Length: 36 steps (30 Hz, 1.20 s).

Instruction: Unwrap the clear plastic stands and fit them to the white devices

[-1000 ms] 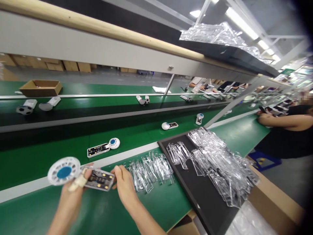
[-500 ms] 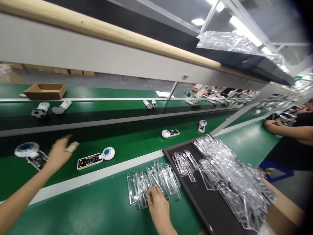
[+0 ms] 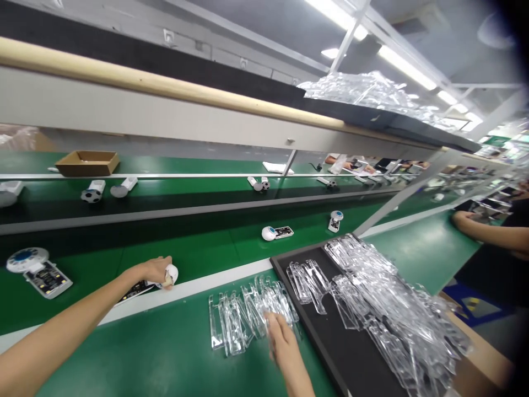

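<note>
My left hand [image 3: 159,270] is closed around the round white head [image 3: 172,273] of a small device on the green belt. That device's open circuit-board body [image 3: 136,289] shows partly behind my wrist. Something pale covers a fingertip of this hand. My right hand [image 3: 283,342] is at the right part of a row of clear plastic frames [image 3: 235,320] on the green worktop. Its fingers are curled together and slightly blurred; what they hold, if anything, cannot be made out. Another white device with a blue-marked round head [image 3: 28,259] and bare board lies at the left.
A black tray [image 3: 308,325] at the right holds a large heap of clear plastic frames [image 3: 384,298]. Two more devices lie farther along the belt, one white-headed [image 3: 268,233]. A shelf with a wooden rail [image 3: 173,91] crosses above. A co-worker's arm [image 3: 483,226] is at far right.
My left hand has moved right and down onto the nearer device's round head. My right hand has shifted slightly right along the clear frames. The camera view has shifted.
</note>
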Each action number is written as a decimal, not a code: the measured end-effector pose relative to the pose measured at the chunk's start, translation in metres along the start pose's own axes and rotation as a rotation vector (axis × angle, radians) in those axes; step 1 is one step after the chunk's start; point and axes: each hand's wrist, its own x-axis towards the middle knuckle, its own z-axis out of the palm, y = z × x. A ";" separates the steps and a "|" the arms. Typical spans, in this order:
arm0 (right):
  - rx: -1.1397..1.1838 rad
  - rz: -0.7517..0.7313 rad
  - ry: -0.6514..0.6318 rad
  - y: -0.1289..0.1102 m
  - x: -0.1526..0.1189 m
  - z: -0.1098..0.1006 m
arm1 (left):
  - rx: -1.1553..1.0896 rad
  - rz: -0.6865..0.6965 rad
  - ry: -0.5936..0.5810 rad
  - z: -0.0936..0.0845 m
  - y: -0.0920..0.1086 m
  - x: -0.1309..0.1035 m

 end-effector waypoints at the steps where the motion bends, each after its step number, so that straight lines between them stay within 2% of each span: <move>1: -0.013 -0.014 -0.035 -0.004 -0.003 0.002 | 0.041 0.002 -0.007 -0.003 0.002 -0.007; 4: -0.079 -0.130 -0.186 -0.019 -0.013 0.009 | 0.053 0.024 0.035 -0.013 0.019 -0.032; 6: -0.142 -0.193 -0.301 -0.032 -0.019 0.018 | -0.104 0.035 0.092 -0.014 0.037 -0.053; 8: -0.234 -0.259 -0.346 -0.046 -0.025 0.030 | -0.353 0.031 0.100 -0.005 0.056 -0.074; 11: -0.457 -0.419 -0.254 -0.063 -0.037 0.053 | -0.662 0.017 0.042 0.022 0.080 -0.103; 13: -0.613 -0.513 -0.178 -0.067 -0.043 0.066 | -0.764 0.021 0.024 0.042 0.091 -0.120; 16: -0.747 -0.574 -0.079 -0.065 -0.049 0.081 | -0.774 0.015 0.055 0.062 0.102 -0.138; 19: -0.778 -0.639 0.004 -0.053 -0.048 0.086 | -0.746 -0.008 0.127 0.069 0.111 -0.149; 22: -0.770 -0.721 0.048 -0.038 -0.043 0.083 | -0.771 -0.012 0.191 0.069 0.118 -0.154; 26: -0.660 -0.699 -0.076 -0.030 -0.036 0.069 | -0.806 0.036 0.237 0.077 0.121 -0.160; 28: -0.584 -0.711 -0.098 -0.032 -0.035 0.060 | -0.881 0.114 0.186 0.087 0.119 -0.165; 30: -0.539 -0.760 -0.089 -0.036 -0.038 0.052 | -0.986 0.148 0.068 0.098 0.113 -0.171; 33: -0.544 -0.808 -0.145 -0.041 -0.047 0.044 | -1.069 0.034 -0.079 0.112 0.101 -0.178; 34: -0.535 -0.802 -0.179 -0.042 -0.050 0.042 | -1.057 -0.010 -0.073 0.114 0.098 -0.180; 36: -0.431 -0.719 -0.228 -0.043 -0.052 0.043 | -0.988 -0.029 0.018 0.118 0.094 -0.183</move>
